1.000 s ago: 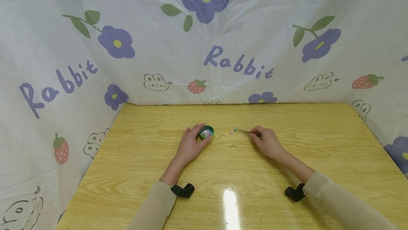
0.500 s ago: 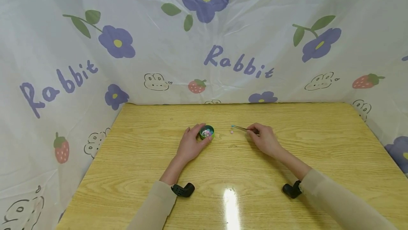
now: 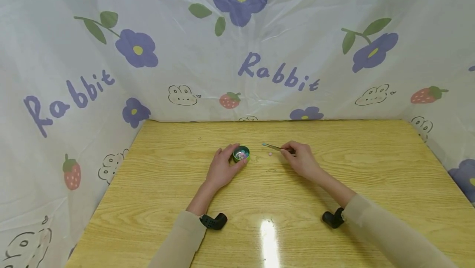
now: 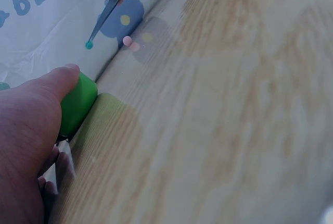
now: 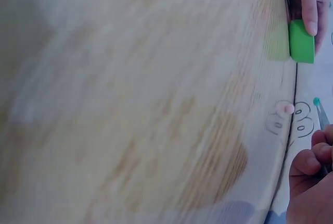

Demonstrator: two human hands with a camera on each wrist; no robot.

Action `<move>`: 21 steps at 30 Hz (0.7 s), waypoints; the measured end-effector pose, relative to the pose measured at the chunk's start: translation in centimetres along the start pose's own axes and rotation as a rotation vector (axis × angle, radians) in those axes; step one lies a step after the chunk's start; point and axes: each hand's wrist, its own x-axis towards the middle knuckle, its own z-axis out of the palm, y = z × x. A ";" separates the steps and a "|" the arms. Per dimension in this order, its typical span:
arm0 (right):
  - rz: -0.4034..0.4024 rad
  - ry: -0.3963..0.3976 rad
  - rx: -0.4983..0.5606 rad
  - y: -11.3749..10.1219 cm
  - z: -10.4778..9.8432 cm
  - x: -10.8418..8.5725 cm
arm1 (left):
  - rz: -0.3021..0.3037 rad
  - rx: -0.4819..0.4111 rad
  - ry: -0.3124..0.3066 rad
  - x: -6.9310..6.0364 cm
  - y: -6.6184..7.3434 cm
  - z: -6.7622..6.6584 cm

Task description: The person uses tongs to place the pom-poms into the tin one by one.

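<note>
My left hand [image 3: 224,168] holds a small round green container [image 3: 236,161] on the table, thumb and fingers round its sides. Inside it lie several pastel beads [image 3: 242,154]. A pair of metal tweezers [image 3: 273,147] is pinched in my right hand [image 3: 302,160], pointing left toward the container. At the tweezers' tip sits a blue-green bead [image 4: 89,45], raised off the table in the left wrist view. A single pink bead [image 3: 270,153] rests on the table below the tweezers, between the two hands.
The wooden table [image 3: 178,193] has a glossy light reflection near its front. Behind and beside it hangs a white curtain [image 3: 200,53] printed with flowers, strawberries and rabbits. Each wrist wears a black camera mount [image 3: 214,221].
My right hand has moved left, and the tweezers have lifted the blue-green bead off the table, past the pink bead toward the container. My left hand stays in place.
</note>
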 end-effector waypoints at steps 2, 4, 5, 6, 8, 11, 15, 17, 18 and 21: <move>-0.003 0.002 -0.003 -0.1 0.2 0.0 | -0.001 -0.004 -0.001 0.0 0.0 0.0; -0.017 0.005 -0.005 -0.1 0.3 0.1 | -0.003 -0.007 -0.002 0.0 0.1 0.0; -0.022 0.006 -0.003 -0.1 0.4 0.1 | -0.004 -0.009 -0.002 -0.1 0.1 0.0; -0.029 0.006 -0.001 -0.2 0.4 0.1 | -0.004 -0.010 -0.002 -0.1 0.1 0.0; -0.043 0.007 0.003 -0.4 0.6 0.1 | -0.002 -0.007 -0.004 0.0 0.1 0.0; -0.050 -0.002 0.012 -0.8 0.9 0.2 | 0.005 -0.002 -0.005 0.0 -0.1 0.0; -0.066 -0.027 0.050 -1.5 1.6 0.4 | 0.012 -0.002 -0.001 0.0 0.0 0.0; -0.074 -0.034 0.057 -1.8 1.9 0.4 | 0.013 -0.003 0.002 0.0 0.0 0.0; -0.078 -0.039 0.064 -2.0 2.1 0.4 | 0.012 -0.002 0.004 0.0 0.1 0.0; -0.087 -0.046 0.057 -2.3 2.6 0.5 | 0.009 0.002 0.004 0.0 0.1 -0.1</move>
